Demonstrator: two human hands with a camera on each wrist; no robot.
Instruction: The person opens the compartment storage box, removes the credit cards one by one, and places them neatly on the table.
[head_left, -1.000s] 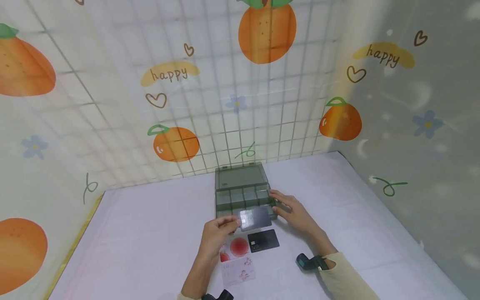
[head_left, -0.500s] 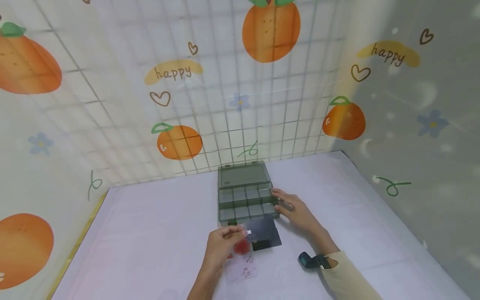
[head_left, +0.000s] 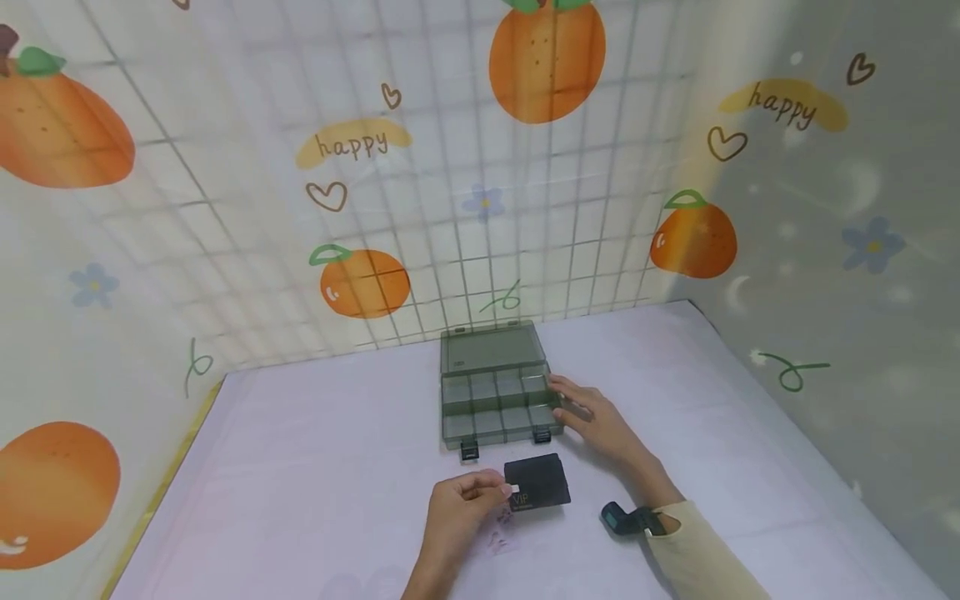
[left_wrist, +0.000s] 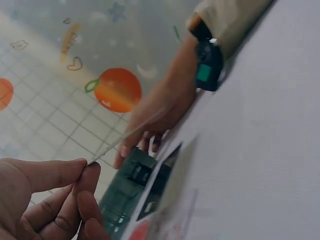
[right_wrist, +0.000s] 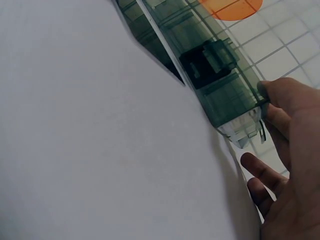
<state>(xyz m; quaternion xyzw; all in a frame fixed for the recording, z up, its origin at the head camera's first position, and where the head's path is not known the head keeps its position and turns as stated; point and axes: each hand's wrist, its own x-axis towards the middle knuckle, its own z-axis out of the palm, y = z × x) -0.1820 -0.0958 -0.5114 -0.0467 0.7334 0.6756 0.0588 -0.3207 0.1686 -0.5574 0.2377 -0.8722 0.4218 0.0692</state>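
In the head view my left hand (head_left: pixel 465 508) pinches a black VIP card (head_left: pixel 538 482) by its left end, between thumb and fingertips. The left wrist view shows that card nearly edge-on, raised above the table. Another dark card (left_wrist: pixel 161 180) lies beneath it on the cloth, mostly covered from the head camera. A pale pink card (head_left: pixel 498 540) with a flower print is partly hidden by my left hand. My right hand (head_left: pixel 603 423) touches the right side of a green see-through compartment box (head_left: pixel 472 429), thumb and forefinger at its rim.
The box's lid (head_left: pixel 492 348) leans back open near the patterned curtain (head_left: pixel 420 192) behind the table. Two dark latches, one being the left latch (head_left: pixel 469 451), hang at the box's front. White cloth (head_left: pixel 322 467) covers the table on both sides.
My left hand has brought the held card down and toward me, away from the box's front, to over the other dark card. My right hand stays at the box's side.
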